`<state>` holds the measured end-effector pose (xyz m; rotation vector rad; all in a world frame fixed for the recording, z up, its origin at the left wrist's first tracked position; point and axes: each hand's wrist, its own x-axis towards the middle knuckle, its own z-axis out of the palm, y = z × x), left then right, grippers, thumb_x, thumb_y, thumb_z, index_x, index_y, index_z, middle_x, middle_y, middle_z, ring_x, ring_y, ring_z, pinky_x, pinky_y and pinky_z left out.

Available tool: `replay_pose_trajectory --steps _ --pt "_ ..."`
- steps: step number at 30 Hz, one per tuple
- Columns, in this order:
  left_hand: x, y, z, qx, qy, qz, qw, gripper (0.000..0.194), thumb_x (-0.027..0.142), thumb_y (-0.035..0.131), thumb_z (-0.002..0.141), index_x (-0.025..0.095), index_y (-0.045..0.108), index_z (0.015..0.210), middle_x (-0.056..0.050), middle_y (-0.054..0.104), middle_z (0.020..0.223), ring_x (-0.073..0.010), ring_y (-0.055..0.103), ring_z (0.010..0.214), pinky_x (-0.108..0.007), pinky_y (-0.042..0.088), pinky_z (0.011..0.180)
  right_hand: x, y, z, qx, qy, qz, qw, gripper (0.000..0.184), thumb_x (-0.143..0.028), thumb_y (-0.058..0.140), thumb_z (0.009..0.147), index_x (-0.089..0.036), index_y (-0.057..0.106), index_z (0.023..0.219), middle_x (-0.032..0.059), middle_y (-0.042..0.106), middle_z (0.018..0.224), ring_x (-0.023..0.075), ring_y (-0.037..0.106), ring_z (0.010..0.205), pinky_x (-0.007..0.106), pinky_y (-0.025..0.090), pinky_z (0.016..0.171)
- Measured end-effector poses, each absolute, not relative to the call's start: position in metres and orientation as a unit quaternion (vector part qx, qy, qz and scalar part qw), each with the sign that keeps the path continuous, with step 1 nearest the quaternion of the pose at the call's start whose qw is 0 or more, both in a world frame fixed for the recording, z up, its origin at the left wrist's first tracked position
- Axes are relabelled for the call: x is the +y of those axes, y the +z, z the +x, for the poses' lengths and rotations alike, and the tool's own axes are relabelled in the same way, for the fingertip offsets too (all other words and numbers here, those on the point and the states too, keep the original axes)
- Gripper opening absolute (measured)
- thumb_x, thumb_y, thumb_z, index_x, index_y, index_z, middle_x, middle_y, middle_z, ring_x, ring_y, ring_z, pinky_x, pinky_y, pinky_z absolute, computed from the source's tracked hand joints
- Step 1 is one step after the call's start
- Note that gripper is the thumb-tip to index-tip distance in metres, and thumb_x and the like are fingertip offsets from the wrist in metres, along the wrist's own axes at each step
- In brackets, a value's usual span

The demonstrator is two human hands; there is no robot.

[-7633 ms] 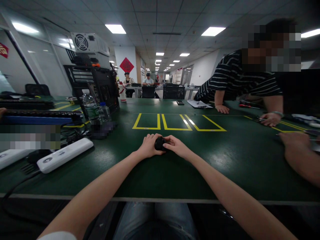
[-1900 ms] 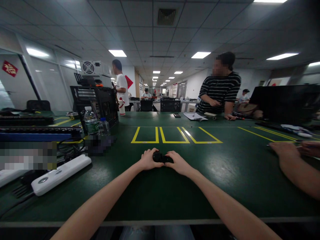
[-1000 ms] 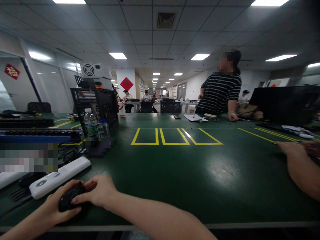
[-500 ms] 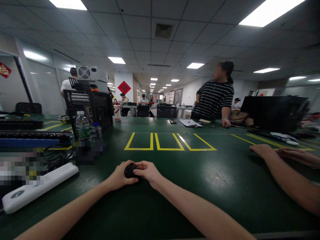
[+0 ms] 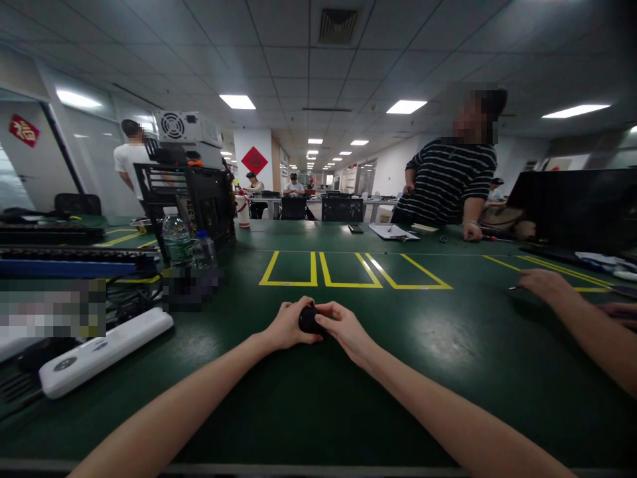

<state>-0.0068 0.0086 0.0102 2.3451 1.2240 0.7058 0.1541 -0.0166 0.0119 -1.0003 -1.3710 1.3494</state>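
Note:
A small black rounded object point(image 5: 309, 320), whose exact kind I cannot make out, sits between my hands above the green table point(image 5: 308, 411). My left hand point(image 5: 287, 325) is curled around its left side, thumb below and fingers over the top. From the right, my right hand point(image 5: 348, 328) pinches the same object, its thumb pressed on the dark surface facing me. Parts of the object are hidden behind the fingers. Just beyond my hands, yellow tape outlines point(image 5: 348, 286) mark the tabletop.
To the left are a white power strip point(image 5: 107, 350), cables, two plastic bottles point(image 5: 176, 239) and an open computer case point(image 5: 212, 206). At the right, another person's hand point(image 5: 545, 284) holds a thin tool. A person in a striped shirt point(image 5: 450, 182) stands across, near a clipboard point(image 5: 393, 232).
The view has shifted, and my hands with the black rounded object appear farther right and slightly higher. My grip looks much the same. The neighbour's hand now shows a thin tool.

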Motion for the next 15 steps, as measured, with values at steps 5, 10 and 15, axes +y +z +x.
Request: replay_pose_trajectory --steps 5,10,15 --pt "0.006 0.009 -0.004 0.402 0.265 0.862 0.157 0.06 0.044 0.064 0.057 0.026 0.038 0.108 -0.001 0.05 0.106 -0.0231 0.046 0.098 -0.035 0.031 0.086 -0.013 0.006 0.161 -0.567 0.567 -0.405 0.44 0.03 -0.02 0.057 0.068 -0.015 0.051 0.098 0.0079 0.055 0.102 0.0182 0.052 0.098 0.032 0.042 0.083" --pt "0.002 0.013 -0.004 0.392 0.262 0.873 0.121 0.061 0.041 0.065 0.057 0.025 0.038 0.109 -0.002 0.052 0.104 -0.0216 0.049 0.093 -0.034 0.029 0.084 -0.021 0.008 0.165 -0.629 0.521 -0.393 0.423 0.026 -0.024 0.056 0.07 -0.015 0.052 0.095 0.0052 0.057 0.099 0.0172 0.053 0.096 0.033 0.041 0.085" --pt "0.003 0.01 -0.004 0.384 0.272 0.877 0.099 0.061 0.042 0.066 0.055 0.024 0.04 0.108 -0.002 0.053 0.101 -0.0218 0.048 0.091 -0.033 0.029 0.082 -0.03 0.016 0.163 -0.662 0.501 -0.37 0.417 0.025 -0.018 0.054 0.071 -0.017 0.05 0.096 0.0036 0.056 0.1 0.017 0.052 0.099 0.034 0.042 0.086"
